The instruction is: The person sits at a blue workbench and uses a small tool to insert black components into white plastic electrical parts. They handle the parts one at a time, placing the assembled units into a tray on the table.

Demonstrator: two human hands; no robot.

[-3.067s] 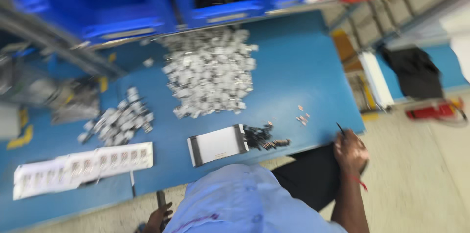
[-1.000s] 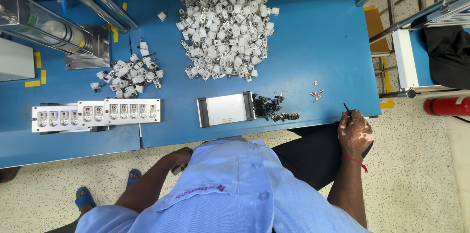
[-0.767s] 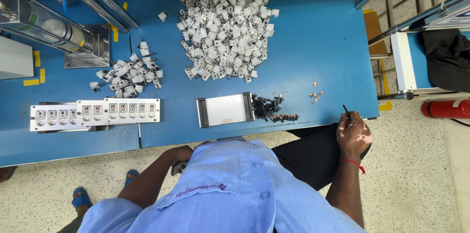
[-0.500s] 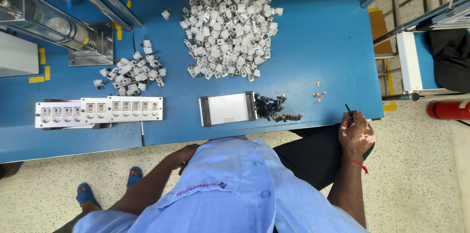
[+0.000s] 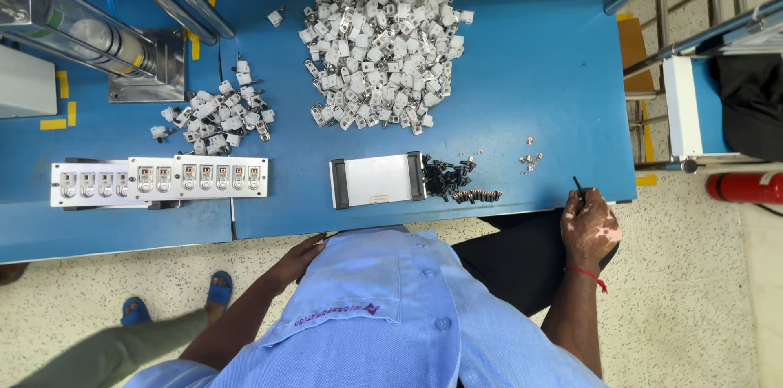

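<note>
Head cam: my right hand [image 5: 590,229] sits at the near table edge [image 5: 530,70], fingers pinched on a thin black tool [image 5: 578,189], tip pointing up onto the blue top. My left hand [image 5: 300,257] is low by my lap, just under the table edge; can't tell if fingers are curled or loose. Nr the tool: small brown bits [image 5: 532,159], black parts pile [image 5: 453,178] touching a grey tray [image 5: 378,181]. Big white parts heap [image 5: 375,45] further back, smaller heap [image 5: 216,115] and fixture strip [image 5: 159,180] to the left.
</note>
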